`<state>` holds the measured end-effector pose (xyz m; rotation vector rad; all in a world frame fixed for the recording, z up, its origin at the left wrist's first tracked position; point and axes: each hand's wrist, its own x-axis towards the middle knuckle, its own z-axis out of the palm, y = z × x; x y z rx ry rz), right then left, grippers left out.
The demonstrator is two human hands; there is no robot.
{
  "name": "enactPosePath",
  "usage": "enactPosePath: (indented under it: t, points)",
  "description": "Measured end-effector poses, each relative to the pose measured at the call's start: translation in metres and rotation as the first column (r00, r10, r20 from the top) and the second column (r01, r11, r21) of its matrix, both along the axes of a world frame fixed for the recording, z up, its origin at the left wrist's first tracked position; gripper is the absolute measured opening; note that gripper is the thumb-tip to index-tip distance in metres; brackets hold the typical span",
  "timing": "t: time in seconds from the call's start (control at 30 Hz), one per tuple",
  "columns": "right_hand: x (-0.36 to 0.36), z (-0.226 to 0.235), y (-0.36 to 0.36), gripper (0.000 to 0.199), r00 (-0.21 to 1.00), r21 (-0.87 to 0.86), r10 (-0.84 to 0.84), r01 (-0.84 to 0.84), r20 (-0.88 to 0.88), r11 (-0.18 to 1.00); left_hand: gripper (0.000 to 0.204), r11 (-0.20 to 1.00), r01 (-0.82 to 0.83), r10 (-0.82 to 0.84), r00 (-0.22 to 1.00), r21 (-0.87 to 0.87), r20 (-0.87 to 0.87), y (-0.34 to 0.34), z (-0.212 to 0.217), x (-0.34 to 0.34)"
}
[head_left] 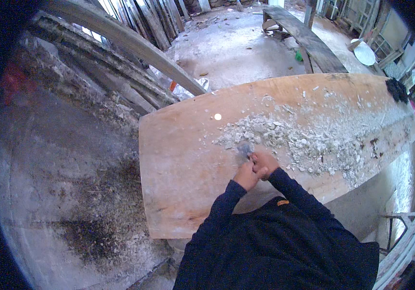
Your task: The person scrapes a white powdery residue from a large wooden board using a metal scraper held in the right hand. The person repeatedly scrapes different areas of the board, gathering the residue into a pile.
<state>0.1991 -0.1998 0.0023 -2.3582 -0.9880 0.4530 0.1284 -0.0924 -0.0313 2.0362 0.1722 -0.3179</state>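
Grey metal scraper, blade dull and dusty, sits near the board's near edge, touching white chips. Left hand and right hand both wrap closed around its handle.

Under my hands: matt bare wooden board, rough grey-white chips, dull metal scraper blade.

Scraper: grey metal blade, small, tilted, edge down on board. Board: broad orange-brown plywood, lying flat, strewn with pale chips across its right half.
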Motion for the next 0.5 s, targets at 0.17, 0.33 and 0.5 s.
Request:
enactPosePath:
  t: [0.17,0.33,0.5]
  points:
    - [-0.062,0.001,-0.042,0.030,0.976,-0.235,-0.089,0.040,-0.198,0.971,0.059,0.999,-0.023,0.025,0.997,-0.029,0.079,-0.047,0.020,-0.076]
    - [-0.044,-0.015,-0.021,0.030,0.980,-0.196,-0.100,0.066,-0.172,0.978,0.060,0.985,-0.124,0.113,0.989,-0.119,-0.091,-0.032,0.038,-0.059]
    - [-0.018,-0.019,0.008,0.025,0.996,-0.192,0.020,-0.035,-0.082,0.981,0.059,0.980,-0.094,0.079,0.993,-0.173,-0.090,0.003,0.016,-0.038]
